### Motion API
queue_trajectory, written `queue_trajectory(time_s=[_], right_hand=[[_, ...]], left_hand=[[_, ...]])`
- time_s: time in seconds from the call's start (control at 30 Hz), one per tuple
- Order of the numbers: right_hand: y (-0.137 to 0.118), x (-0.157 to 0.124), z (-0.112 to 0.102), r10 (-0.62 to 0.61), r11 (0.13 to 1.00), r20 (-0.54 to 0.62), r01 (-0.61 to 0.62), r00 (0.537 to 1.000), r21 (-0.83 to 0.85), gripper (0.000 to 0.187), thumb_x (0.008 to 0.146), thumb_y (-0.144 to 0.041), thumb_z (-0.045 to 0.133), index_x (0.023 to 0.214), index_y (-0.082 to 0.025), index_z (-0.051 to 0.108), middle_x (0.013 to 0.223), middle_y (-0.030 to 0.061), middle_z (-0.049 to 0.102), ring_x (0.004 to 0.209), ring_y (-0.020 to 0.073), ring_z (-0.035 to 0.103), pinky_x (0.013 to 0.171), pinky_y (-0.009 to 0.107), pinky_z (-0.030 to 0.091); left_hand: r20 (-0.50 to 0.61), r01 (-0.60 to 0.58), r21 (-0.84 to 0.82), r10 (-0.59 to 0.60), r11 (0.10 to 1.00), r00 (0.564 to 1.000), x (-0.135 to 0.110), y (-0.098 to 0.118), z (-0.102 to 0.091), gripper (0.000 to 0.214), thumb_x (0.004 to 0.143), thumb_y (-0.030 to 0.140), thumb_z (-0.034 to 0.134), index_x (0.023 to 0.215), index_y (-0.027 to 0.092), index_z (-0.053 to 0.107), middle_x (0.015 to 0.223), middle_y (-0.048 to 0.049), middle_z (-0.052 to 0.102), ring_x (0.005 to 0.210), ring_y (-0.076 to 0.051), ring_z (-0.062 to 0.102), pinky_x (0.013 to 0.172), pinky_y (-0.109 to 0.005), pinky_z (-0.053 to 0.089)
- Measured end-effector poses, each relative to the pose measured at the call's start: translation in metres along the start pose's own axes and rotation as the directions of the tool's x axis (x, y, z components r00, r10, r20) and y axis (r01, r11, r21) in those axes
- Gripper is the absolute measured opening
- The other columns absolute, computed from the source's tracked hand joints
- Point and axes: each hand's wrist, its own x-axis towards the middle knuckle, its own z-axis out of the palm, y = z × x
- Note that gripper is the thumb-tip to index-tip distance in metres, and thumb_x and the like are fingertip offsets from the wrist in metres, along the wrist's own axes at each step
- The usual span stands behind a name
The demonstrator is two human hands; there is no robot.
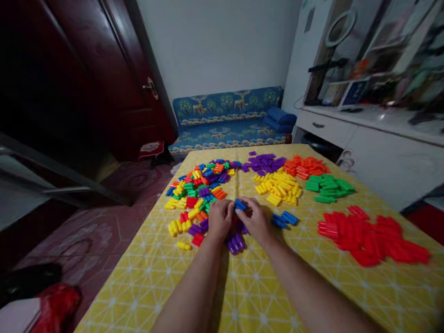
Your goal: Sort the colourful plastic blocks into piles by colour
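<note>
My right hand [255,218] pinches a blue plastic toy block [240,204] between thumb and fingers. My left hand [220,217] is closed just left of it, fingertips curled together; whether they hold a piece is hidden. Purple blocks [236,243] lie on the table below and between the hands. To the right of my right hand sits a small group of blue blocks [285,219]. A mixed heap of coloured blocks [204,182] spreads left of and beyond my left hand, with a single yellow block [184,245] at its near edge.
The table wears a yellow patterned cloth [256,296]. Single-colour piles lie right: purple [265,163], yellow [279,186], orange [305,166], green [329,188] and red [373,236]. Beyond stands a blue sofa [222,134]; a white cabinet [381,152] is at right.
</note>
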Motion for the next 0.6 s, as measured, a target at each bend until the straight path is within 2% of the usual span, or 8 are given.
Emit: queue_trajectory(time_s=[0.13,0.23,0.3,0.37,0.43,0.5,0.6], right_hand=[[-0.012,0.002,-0.01,-0.004,0.999,-0.102,-0.001,0.995,-0.045,0.028,0.081,-0.027,0.06,0.107,-0.019,0.066,0.103,0.0081,0.067,0.089,0.0199,0.064,0.077,0.032,0.052],[-0.014,0.009,-0.041,0.032,0.991,-0.207,-0.058,0.978,-0.124,0.029,0.081,-0.031,0.059,0.106,-0.021,0.066,0.098,0.0063,0.07,0.084,0.0201,0.064,0.075,0.033,0.05],[-0.008,0.012,-0.069,0.102,0.965,-0.221,-0.15,0.97,-0.213,0.026,0.079,-0.034,0.059,0.101,-0.022,0.067,0.09,0.0043,0.07,0.081,0.0209,0.064,0.074,0.033,0.05],[0.003,0.012,-0.095,0.164,0.914,-0.164,-0.213,0.973,-0.345,0.02,0.075,-0.033,0.06,0.09,-0.023,0.068,0.084,0.0035,0.07,0.08,0.0219,0.064,0.074,0.034,0.049],[0.014,0.007,-0.112,0.163,0.87,-0.091,-0.187,0.982,-0.457,0.016,0.073,-0.031,0.06,0.083,-0.023,0.069,0.085,0.0044,0.069,0.084,0.0229,0.064,0.077,0.035,0.05],[0.021,-0.001,-0.119,0.087,0.867,-0.03,-0.09,0.996,-0.49,0.019,0.075,-0.033,0.059,0.087,-0.022,0.07,0.095,0.0063,0.069,0.092,0.0236,0.064,0.084,0.036,0.05],[0.021,-0.013,-0.113,-0.009,0.88,0.079,0.045,0.997,-0.473,0.029,0.08,-0.038,0.061,0.104,-0.023,0.07,0.108,0.0078,0.067,0.103,0.0239,0.062,0.091,0.037,0.048]], left_hand=[[0.004,0.03,0.001,-0.03,1.0,1.0,0.0,-0.003,0.001,0.029,0.097,0.026,0.046,0.079,0.017,0.067,0.077,-0.0036,0.07,0.08,-0.019,0.063,0.079,-0.032,0.04],[0.009,0.035,0.0,-0.035,0.999,0.999,0.0,-0.005,0.002,0.031,0.097,0.027,0.045,0.077,0.018,0.067,0.076,-0.0031,0.07,0.078,-0.018,0.063,0.08,-0.032,0.04],[0.01,0.036,0.005,-0.036,0.999,0.999,0.0,-0.005,0.002,0.029,0.096,0.026,0.047,0.077,0.018,0.068,0.076,-0.0031,0.07,0.077,-0.018,0.063,0.079,-0.032,0.041],[0.01,0.045,0.008,-0.045,0.999,0.999,0.001,-0.005,0.003,0.027,0.094,0.025,0.049,0.077,0.018,0.068,0.076,-0.0034,0.07,0.077,-0.018,0.063,0.077,-0.031,0.041],[0.015,0.053,0.008,-0.053,0.999,0.998,0.001,-0.004,0.003,0.025,0.093,0.025,0.05,0.078,0.018,0.069,0.076,-0.0035,0.07,0.076,-0.018,0.063,0.076,-0.031,0.041],[0.021,0.056,0.01,-0.057,0.998,0.998,0.002,-0.004,0.003,0.025,0.092,0.024,0.051,0.077,0.017,0.069,0.075,-0.0036,0.07,0.076,-0.018,0.063,0.076,-0.03,0.041],[0.023,0.059,0.011,-0.059,0.998,0.998,0.003,-0.004,0.003,0.024,0.092,0.024,0.051,0.078,0.017,0.07,0.075,-0.0037,0.07,0.076,-0.018,0.063,0.076,-0.03,0.041]])
